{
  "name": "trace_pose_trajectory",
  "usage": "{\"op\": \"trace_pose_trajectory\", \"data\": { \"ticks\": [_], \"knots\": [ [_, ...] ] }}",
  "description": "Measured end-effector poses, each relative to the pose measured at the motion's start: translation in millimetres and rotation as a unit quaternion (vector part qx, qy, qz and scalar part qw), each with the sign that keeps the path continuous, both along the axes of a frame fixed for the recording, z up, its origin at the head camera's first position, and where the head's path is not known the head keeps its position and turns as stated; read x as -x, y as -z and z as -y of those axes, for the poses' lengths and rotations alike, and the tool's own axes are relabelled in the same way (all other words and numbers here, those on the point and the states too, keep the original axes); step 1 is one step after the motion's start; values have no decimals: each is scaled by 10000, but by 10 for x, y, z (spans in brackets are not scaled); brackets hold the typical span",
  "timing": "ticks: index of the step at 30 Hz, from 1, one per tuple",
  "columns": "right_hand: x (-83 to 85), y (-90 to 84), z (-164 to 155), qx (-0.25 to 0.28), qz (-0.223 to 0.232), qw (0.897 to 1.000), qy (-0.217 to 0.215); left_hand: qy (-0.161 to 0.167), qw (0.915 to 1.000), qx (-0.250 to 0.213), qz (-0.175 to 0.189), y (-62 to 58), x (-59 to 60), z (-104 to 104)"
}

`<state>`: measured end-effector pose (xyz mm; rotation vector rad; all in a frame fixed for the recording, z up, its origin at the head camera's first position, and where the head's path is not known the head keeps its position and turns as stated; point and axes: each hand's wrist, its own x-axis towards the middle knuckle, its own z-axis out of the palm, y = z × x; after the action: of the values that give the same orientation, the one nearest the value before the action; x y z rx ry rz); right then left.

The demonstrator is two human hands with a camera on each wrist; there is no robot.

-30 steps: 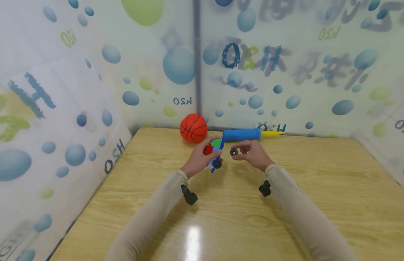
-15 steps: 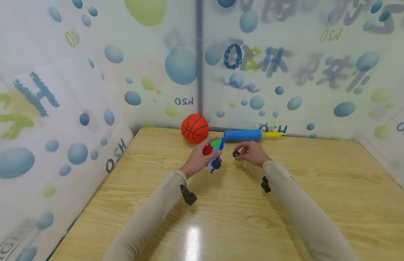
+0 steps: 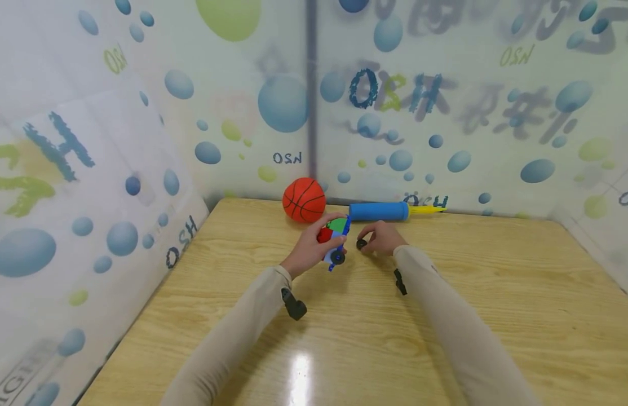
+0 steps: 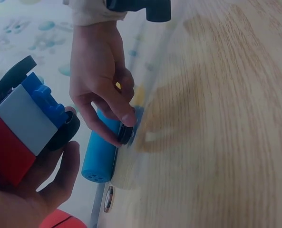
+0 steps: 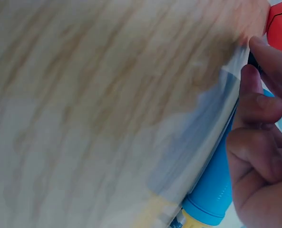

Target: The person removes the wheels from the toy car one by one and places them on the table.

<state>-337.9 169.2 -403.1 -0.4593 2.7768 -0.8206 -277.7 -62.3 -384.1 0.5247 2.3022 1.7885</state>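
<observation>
A toy car [image 3: 337, 225] built of red, green, white and blue blocks is held up in my left hand [image 3: 308, 249], thumb on the near side. One black wheel [image 3: 337, 257] shows at its lower end. In the left wrist view, black wheels sit on both sides of the car's blue base [image 4: 46, 100]. Just right of the car, my right hand [image 3: 384, 239] pinches a loose black wheel [image 3: 362, 244] between thumb and fingertips, apart from the car. The right wrist view shows only a dark sliver of that wheel [image 5: 253, 61] between the fingers.
An orange-red ball [image 3: 304, 200] with black lines rests at the table's back edge. Beside it lies a blue hand pump [image 3: 379, 211] with a yellow tip. Printed walls enclose the wooden table [image 3: 375, 338] at the back and sides.
My right hand has turned at the wrist and come slightly left and down, nearer the table, with the loose wheel. My left hand and the toy car have stayed nearly still.
</observation>
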Motion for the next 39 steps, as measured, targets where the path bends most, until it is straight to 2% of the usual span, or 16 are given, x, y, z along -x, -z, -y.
{"op": "trace_pose_trajectory", "data": {
  "ticks": [6, 15, 23, 27, 34, 39],
  "knots": [
    [50, 30, 28, -32, 182, 9998, 88, 49, 10000, -25, 43, 9, 9, 4],
    [35, 30, 55, 1, 252, 9995, 193, 279, 9991, -280, 146, -9, 3, -29],
    [26, 23, 15, 139, 299, 9994, 107, 154, 9996, -229, -9, -4, -13, -27],
    [9, -30, -34, 355, 159, 9992, 62, 248, 9989, -392, -107, 6, -9, -10],
    [-202, -257, -56, 928, -117, 9956, -14, 508, 9960, -683, -289, 40, 11, -8],
    [-408, -374, -49, 1689, -168, 9851, -263, 360, 9959, -712, -421, 60, 3, -34]
  ]
}}
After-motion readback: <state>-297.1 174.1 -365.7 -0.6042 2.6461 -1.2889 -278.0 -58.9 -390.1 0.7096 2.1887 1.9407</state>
